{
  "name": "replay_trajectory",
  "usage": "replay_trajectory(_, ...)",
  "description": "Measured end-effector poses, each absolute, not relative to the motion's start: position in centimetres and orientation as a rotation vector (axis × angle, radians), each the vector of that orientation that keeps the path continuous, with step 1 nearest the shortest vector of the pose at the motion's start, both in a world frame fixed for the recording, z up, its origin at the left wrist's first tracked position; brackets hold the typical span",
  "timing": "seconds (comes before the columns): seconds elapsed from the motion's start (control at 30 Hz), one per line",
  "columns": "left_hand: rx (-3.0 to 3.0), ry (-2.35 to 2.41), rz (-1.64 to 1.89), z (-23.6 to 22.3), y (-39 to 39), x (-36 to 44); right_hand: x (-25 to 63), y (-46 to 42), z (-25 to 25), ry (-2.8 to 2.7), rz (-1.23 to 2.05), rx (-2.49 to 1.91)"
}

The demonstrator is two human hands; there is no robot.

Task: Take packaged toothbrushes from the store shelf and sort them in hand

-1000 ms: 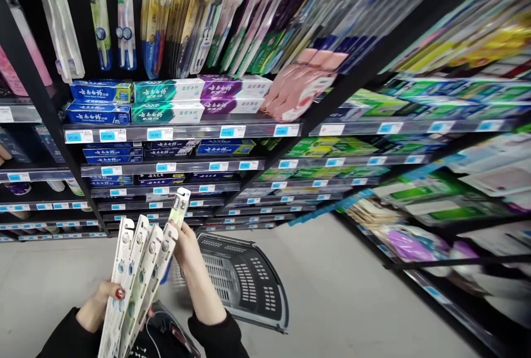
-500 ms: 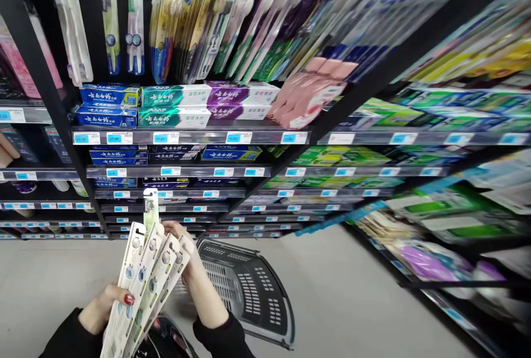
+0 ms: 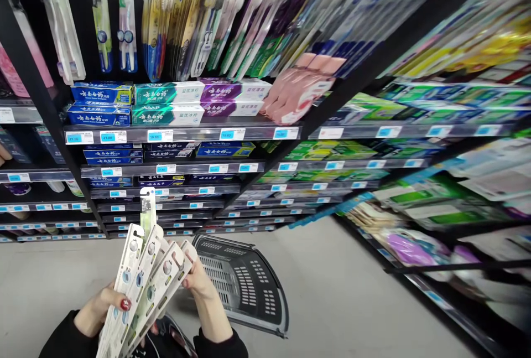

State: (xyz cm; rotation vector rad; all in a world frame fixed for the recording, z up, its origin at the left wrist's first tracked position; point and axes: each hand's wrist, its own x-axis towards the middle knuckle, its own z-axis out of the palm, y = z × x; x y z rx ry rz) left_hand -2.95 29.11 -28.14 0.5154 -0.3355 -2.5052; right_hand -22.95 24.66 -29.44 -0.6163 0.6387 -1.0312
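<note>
Several packaged toothbrushes [image 3: 143, 286] are fanned out in front of me, their card backs facing up with hang holes at the far ends. Around their lower part, my left hand [image 3: 103, 305] is closed, thumb with a red nail pressed on the cards. At the fan's right side, my right hand [image 3: 200, 279] grips the packs near their hang-hole ends; most of its fingers are hidden behind the cards. One pack with a clear green front [image 3: 147, 211] sticks out farther than the others.
A dark plastic shopping basket [image 3: 280, 314] stands on the floor to the right of my hands. Ahead, toothbrush packs [image 3: 155, 37] hang from hooks above toothpaste boxes [image 3: 168, 114] on a shelf edge with price tags [image 3: 160, 136]. More shelving with purple packs [image 3: 415, 247] runs along the right.
My right hand has shifted slightly down and right along the fan, its fingers now lower behind the cards. The right-hand packs are spread a little differently. The view has moved slightly.
</note>
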Motion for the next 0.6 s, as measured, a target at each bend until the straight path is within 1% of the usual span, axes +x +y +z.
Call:
replay_trajectory(0.13, 0.46, -0.322, -2.545, -26.9, 29.0, -3.6, -23.1, 24.7, -28.7, 0.557, -1.124, -0.686)
replay_trajectory(0.23, 0.405, -0.315, -2.544, -26.1, 28.7, -3.8, -23.1, 24.5, -28.3, 0.55, -1.112, -0.678)
replay_trajectory(0.33, 0.387, -0.332, -2.547, -25.9, 28.6, -3.8, -22.9, 24.3, -28.1, 0.526, -1.136, -0.576)
replay_trajectory(0.5, 0.376, -0.33, -2.62, -26.8, 29.0, -3.5, -22.7, 23.4, -27.6, 0.408, -1.288, -0.355)
replay_trajectory(0.6, 0.4, -0.303, -2.641, -27.2, 29.2, -3.3, -23.5, 22.5, -26.9, 0.457, -1.361, -0.255)
